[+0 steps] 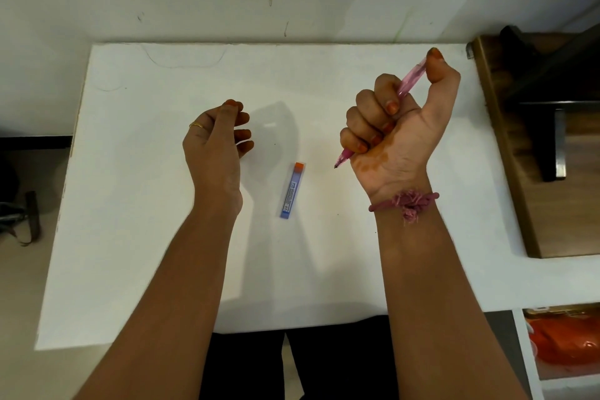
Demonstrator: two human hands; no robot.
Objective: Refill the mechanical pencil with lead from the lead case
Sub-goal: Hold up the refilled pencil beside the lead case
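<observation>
Gripping a pink mechanical pencil (pixel 409 83) in a closed fist, the right hand (pixel 396 130) is raised over a white table (pixel 162 237), palm turned toward the camera. The pencil runs diagonally through the fist: its dark tip pokes out below the little finger, pointing down and left, while the thumb presses on the top end above the fist. A pink thread bracelet (pixel 409 203) circles the right wrist. The left hand (pixel 218 136) hovers well to the left, fingers loosely curled with thumb and fingertips close together, nothing visible in it. The lead case (pixel 293 190), a slim blue box with an orange cap, lies flat on the table between the two hands, nearer the right hand and just below the pencil tip, untouched by either.
</observation>
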